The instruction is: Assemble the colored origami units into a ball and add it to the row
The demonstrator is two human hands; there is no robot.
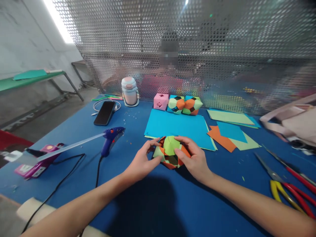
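Both hands grip a folded paper ball (172, 147) of light green and orange pieces, low over the blue table. My left hand (144, 160) holds its left side, thumb in front and fingers behind. On the right side, my right hand (194, 158) has its thumb against the green top part and its fingers around the back. Dark gaps show between the folded pieces. The ball's underside and rear are hidden. Just behind it lies a stack of blue paper sheets (177, 125).
A pink paper cube (161, 101) and two multicoloured paper shapes (176, 104) stand along the perforated metal screen (143, 39). Left are a glue gun (111, 138), phone (105, 113) and bottle (129, 91). Right are cut papers (223, 139), scissors (278, 181) and a bag (296, 121).
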